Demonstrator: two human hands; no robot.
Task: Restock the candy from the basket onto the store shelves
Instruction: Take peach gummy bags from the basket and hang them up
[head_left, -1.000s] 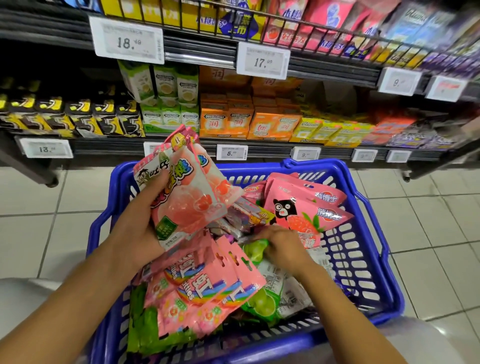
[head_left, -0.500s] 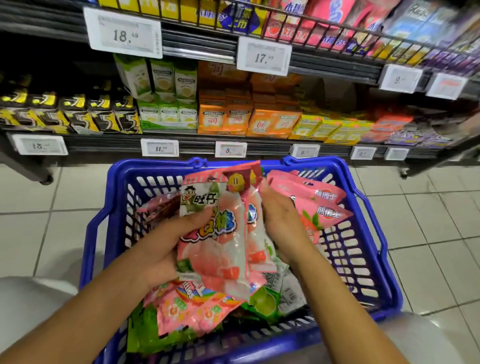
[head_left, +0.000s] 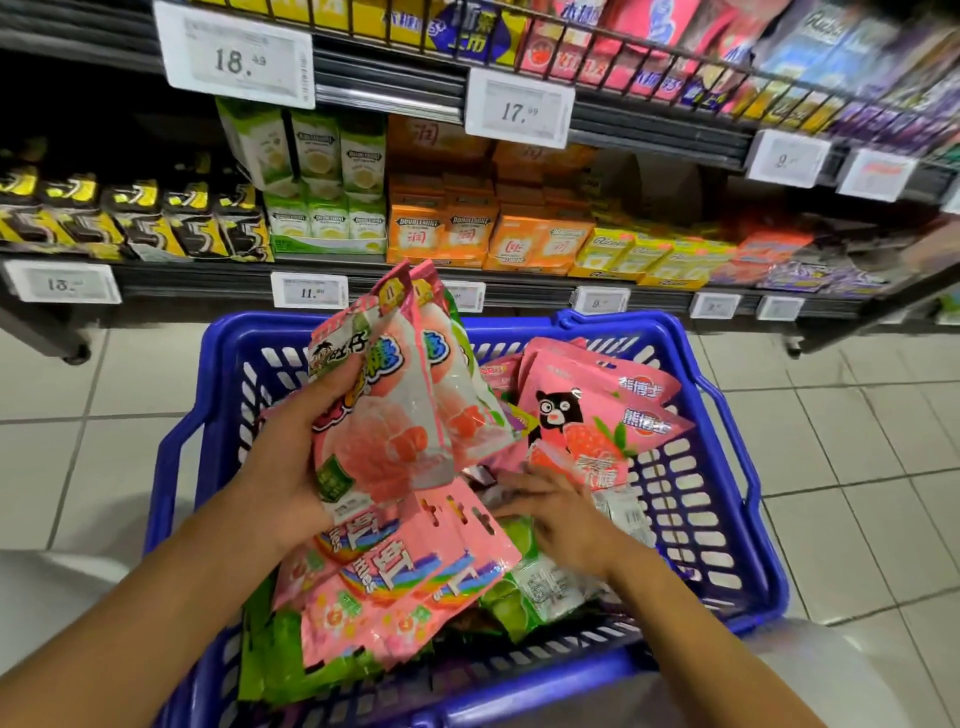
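Before us stand store shelves (head_left: 519, 270) of gum boxes with price tags, above a white tiled floor (head_left: 857, 467). Nearer us than the shelves sits the blue basket (head_left: 727, 415), full of candy. Our left hand (head_left: 291, 462) grips several peach candy bags (head_left: 384, 431) upright above the basket. Our right hand (head_left: 561, 514) lies inside the basket on the packets, fingers spread, beside the pink bear bags (head_left: 587, 415).

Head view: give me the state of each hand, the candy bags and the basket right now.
left hand: grips a fanned bunch of peach candy bags, lifted above the basket.
right hand: down in the basket, fingers spread on loose packets.
bear bags: lying in the basket.
rainbow bags: lying in the basket.
blue basket: holds many bags, not emptied.
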